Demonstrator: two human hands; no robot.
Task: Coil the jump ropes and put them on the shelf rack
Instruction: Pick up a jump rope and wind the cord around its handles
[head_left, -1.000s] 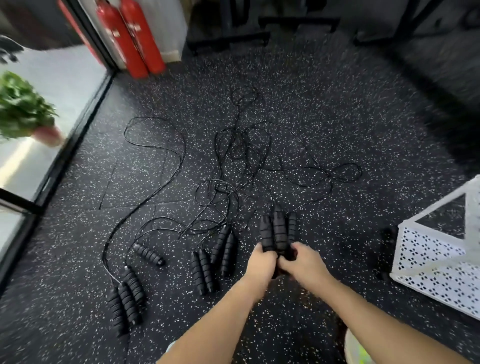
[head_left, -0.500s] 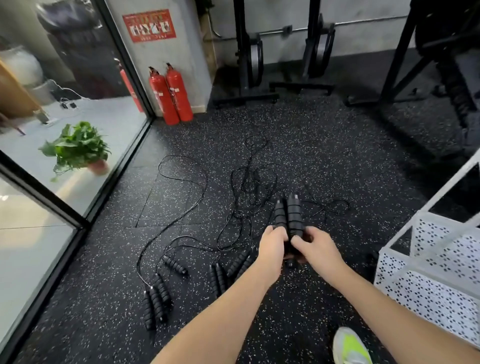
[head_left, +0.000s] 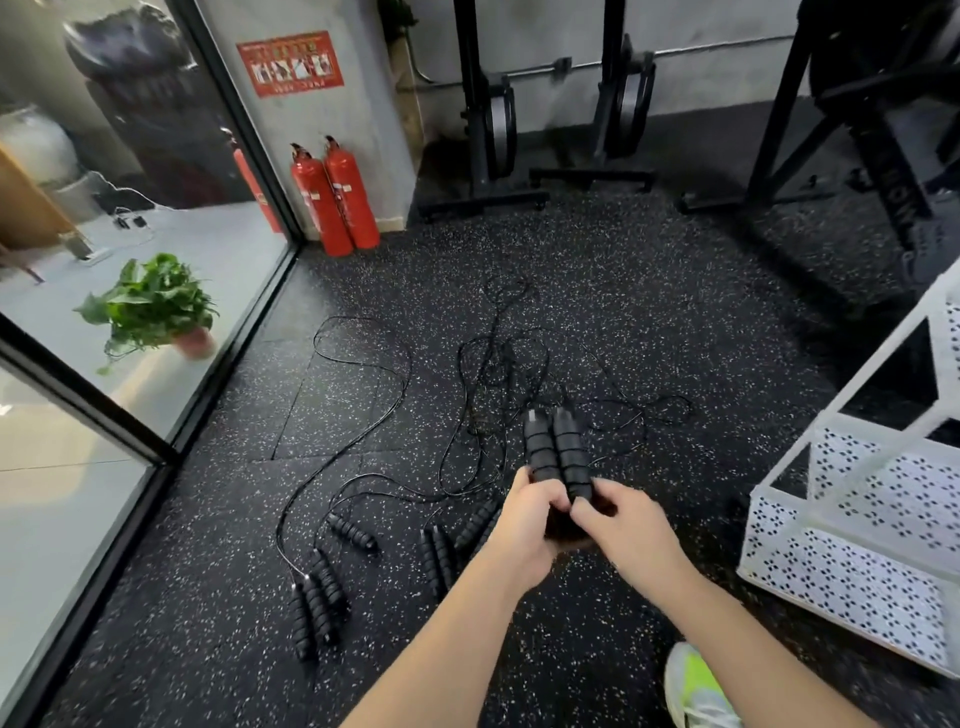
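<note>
Both hands are closed around one pair of handles (head_left: 558, 449). The left hand (head_left: 530, 519) grips the bottom of the handles, and the right hand (head_left: 621, 525) pinches them just beside it. The handles stand up side by side, touching, in the middle of the scene, above the floor (head_left: 675, 322).

The step now looks like getting one jump rope ready to coil. To do it well, keep the two handles tight together in one hand. Use the other hand to pull the thin cord (head_left: 519, 364) in slowly, one loop at a time. The cord runs down into a messy pile on the floor on the far side of the hands, and it may be tangled with the other ropes. So pull gently and shake out knots, or the other ropes will drag along too.

The handles are black and bumpy, like soft foam rings stacked up. The cord is thin, black and floppy.

More handles lie on the floor: one bunch (head_left: 317, 597) near and to the left, and another pair (head_left: 439, 558) just left of the hands. The white shelf rack (head_left: 852, 530) with little holes stands on the right, near the hands. No rope can be seen on it yet.
</note>
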